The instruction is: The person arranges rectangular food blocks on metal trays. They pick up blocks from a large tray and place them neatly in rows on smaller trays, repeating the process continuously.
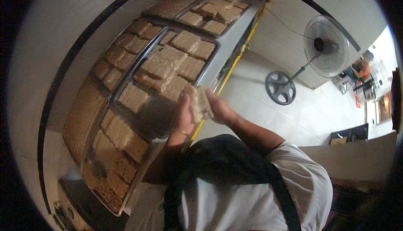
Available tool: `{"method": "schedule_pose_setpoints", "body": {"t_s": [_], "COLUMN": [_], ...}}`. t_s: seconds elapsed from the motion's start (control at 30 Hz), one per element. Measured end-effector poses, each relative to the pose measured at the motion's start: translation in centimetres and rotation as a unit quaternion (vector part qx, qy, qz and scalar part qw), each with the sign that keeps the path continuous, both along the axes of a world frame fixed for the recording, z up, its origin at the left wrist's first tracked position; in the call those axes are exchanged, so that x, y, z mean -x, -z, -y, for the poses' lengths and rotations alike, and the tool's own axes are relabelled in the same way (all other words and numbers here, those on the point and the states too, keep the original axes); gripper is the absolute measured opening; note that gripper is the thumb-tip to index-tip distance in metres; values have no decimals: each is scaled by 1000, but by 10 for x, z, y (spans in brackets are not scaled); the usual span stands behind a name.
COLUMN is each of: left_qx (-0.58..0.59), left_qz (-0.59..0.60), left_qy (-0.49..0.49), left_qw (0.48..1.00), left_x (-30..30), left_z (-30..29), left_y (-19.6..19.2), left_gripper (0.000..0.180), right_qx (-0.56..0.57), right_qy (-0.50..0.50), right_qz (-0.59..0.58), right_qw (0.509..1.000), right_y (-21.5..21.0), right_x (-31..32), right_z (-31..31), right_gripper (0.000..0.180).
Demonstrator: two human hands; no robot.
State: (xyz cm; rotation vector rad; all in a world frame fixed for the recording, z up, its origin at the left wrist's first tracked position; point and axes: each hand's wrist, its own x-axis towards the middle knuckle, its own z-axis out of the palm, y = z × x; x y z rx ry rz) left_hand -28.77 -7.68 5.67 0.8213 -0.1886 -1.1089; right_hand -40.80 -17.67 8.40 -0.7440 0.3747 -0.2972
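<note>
In front of my chest I hold a small stack of pale tan, bread-like slabs [198, 104], tilted up on edge between both hands. My left hand [183, 114] closes on its left side, a thin bangle at the wrist. From the right, my right hand [220, 108] grips the other side. Just beyond lies a metal tray [158, 124] holding several similar square slabs, with a few piled on others [163, 65] in its middle. Part of the tray's near end is bare dark metal. My fingertips are partly hidden behind the slabs.
More trays of brown slabs [119, 151] line the counter, near and far. The counter edge has a yellow strip [241, 54]. To the right, a pedestal fan [325, 44] stands with its round base [280, 87] on pale tiles. Another person [363, 68] is in the far right background.
</note>
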Motion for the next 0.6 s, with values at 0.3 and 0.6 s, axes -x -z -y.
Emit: {"method": "schedule_pose_setpoints", "body": {"t_s": [0.3,0.6], "left_qx": [-147,-141], "left_qz": [282,-74], "left_qy": [-36,-57], "left_qw": [947,986], "left_x": [-28,-51], "left_z": [43,132], "left_y": [16,-2], "left_gripper": [59,59], "right_qx": [85,-40], "right_qy": [52,-150], "right_qz": [-69,-35], "right_qw": [993,987], "right_y": [18,29], "right_x": [-47,-82], "right_z": [37,169], "right_gripper": [34,46]}}
